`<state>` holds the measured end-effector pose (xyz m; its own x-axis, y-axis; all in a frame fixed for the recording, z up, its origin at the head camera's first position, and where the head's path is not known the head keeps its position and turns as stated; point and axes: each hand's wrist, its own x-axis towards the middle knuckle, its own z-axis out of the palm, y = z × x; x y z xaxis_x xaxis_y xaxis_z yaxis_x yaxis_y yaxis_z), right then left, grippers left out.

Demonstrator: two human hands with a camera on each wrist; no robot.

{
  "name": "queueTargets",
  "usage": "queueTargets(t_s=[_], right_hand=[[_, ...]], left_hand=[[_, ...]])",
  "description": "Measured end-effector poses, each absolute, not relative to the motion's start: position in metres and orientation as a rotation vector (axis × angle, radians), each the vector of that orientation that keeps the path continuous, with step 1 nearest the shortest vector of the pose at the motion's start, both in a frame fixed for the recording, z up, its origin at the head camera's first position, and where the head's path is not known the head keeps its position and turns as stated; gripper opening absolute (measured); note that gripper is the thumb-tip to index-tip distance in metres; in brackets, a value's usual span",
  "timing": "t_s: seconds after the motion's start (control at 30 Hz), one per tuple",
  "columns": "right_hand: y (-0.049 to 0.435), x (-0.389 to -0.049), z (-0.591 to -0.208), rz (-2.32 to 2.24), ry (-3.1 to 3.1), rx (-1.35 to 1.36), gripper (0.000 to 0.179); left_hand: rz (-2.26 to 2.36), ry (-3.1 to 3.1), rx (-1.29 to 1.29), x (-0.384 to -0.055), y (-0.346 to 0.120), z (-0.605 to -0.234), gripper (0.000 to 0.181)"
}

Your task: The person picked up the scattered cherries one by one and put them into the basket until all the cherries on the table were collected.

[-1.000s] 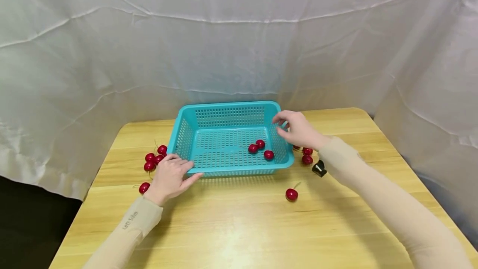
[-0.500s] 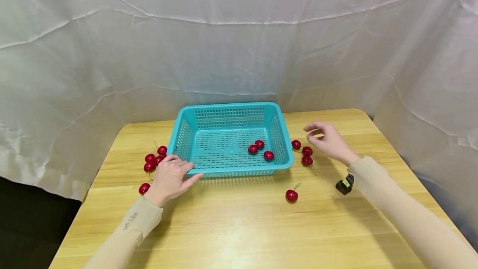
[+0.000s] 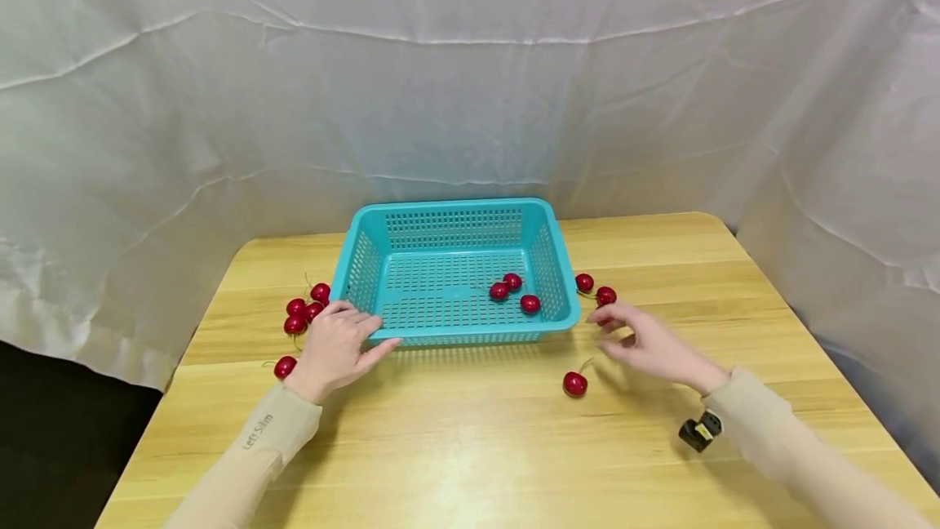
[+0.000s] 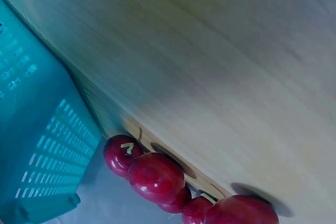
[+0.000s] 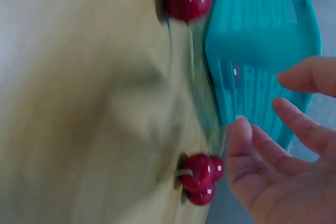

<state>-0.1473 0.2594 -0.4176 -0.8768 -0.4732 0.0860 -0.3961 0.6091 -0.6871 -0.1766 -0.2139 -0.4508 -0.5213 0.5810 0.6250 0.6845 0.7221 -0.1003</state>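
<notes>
A turquoise plastic basket [image 3: 470, 339] stands at the back of the table, with 3 cherries [image 3: 529, 304] on its floor. My left hand [image 3: 336, 347] grips its front left corner, fingers over the rim and thumb along the front wall. Over the table right of the basket, my right hand [image 3: 649, 345] holds nothing; its fingers are spread and gently bent in the right wrist view. Its fingertips overlap a small group of cherries [image 3: 605, 295] beside the basket. A single cherry [image 3: 575, 384] with its stem lies nearer the front.
Several cherries [image 3: 295, 323] cluster left of the basket, and one more cherry [image 3: 285, 366] lies by the left wrist. A pale curtain [image 3: 470, 113] hangs behind the wooden table [image 3: 470, 447]. A black camera [image 3: 701, 431] is worn on the right wrist.
My right hand has moved from above the basket's right rim out to the right, then down toward the front beside the cherries. The left hand and basket have stayed put.
</notes>
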Motion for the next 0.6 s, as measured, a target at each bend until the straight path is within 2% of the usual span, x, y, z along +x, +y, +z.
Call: queueTargets(t_s=[0.2,0.6], right_hand=[[0.250,-0.128,-0.426,-1.057,2.638,-0.807,0.040],[0.234,-0.113,-0.429,-0.758,2.618,-0.957,0.043]], left_hand=[[-0.211,-2.279,-0.948,-0.177,-0.213,-0.451,0.067],[-0.216,-2.275,-0.963,-0.176,-0.214,-0.451,0.059]])
